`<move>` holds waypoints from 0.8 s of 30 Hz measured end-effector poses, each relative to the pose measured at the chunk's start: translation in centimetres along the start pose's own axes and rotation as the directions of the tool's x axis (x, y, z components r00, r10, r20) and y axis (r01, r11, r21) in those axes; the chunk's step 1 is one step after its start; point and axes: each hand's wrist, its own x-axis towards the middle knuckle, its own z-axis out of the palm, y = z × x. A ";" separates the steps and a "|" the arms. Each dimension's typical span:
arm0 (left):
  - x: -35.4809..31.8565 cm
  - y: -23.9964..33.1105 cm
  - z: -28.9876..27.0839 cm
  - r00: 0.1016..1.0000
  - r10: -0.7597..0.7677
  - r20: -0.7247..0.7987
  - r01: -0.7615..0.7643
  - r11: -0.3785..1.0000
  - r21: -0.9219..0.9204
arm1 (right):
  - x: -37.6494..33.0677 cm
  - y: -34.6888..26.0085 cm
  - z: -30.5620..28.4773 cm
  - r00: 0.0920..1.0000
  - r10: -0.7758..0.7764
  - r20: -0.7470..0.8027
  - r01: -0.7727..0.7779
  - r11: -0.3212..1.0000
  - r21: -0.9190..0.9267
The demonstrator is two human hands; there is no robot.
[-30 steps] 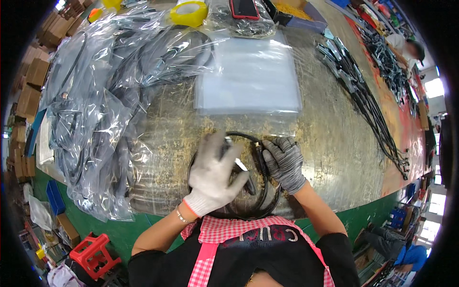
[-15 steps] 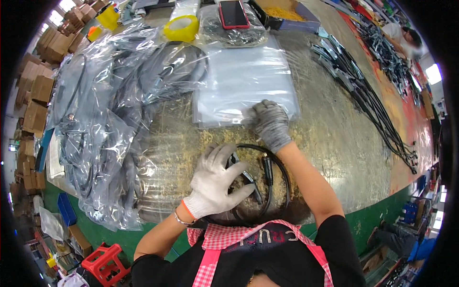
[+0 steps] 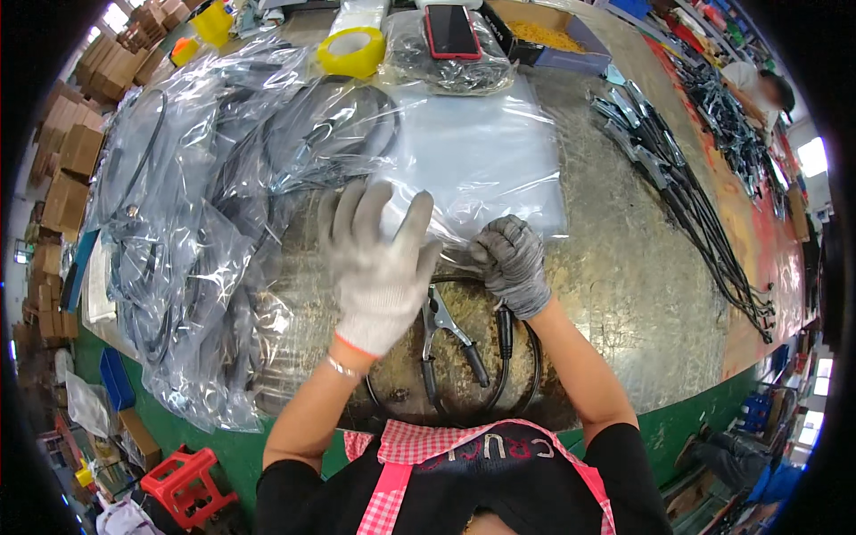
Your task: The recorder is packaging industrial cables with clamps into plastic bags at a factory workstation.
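My right hand [image 3: 512, 266], in a grey glove, is closed on the near edge of a clear plastic bag [image 3: 486, 165], at the front of a flat stack of such bags. My left hand [image 3: 379, 259], in a white glove and slightly blurred, has its fingers spread by the bag's near left corner; whether it touches the plastic I cannot tell. Close to me on the table lies a coiled black cable [image 3: 537, 357] with a metal spring clamp [image 3: 439, 312] with dark handle grips and a black plug [image 3: 506, 332]. Part of the coil is hidden beneath my hands.
Bagged cables [image 3: 192, 214] cover the table's left side. Behind the stack are a yellow tape roll [image 3: 350, 53], a phone [image 3: 452, 32] on bundled plastic and a box of yellow bits [image 3: 546, 37]. Clamp cables [image 3: 682, 183] lie at right; another person [image 3: 758, 89] is beyond.
My left hand has left the clamp and moved up and left toward the bags. My right hand has drawn the bag's edge slightly toward me, lifting and creasing it.
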 end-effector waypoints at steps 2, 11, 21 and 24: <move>0.6 -0.9 1.0 0.997 0.056 0.059 -0.059 0.996 0.063 | 0.6 -0.7 -0.5 0.995 -0.089 -0.044 0.091 0.995 0.031; -0.8 -6.9 2.0 0.968 -0.236 0.083 0.213 0.951 0.225 | -1.8 0.6 -2.5 0.994 0.105 -0.029 -0.109 0.952 -0.285; -5.9 -5.6 -0.4 0.516 -0.296 0.804 0.582 -0.568 -0.582 | -4.9 0.4 -3.1 0.876 0.412 0.250 -0.287 0.862 -0.418; -5.4 -3.8 -1.0 0.417 -0.318 0.852 0.533 -0.674 -0.512 | -5.1 -2.0 -3.5 0.762 0.524 0.380 -0.382 0.838 -0.390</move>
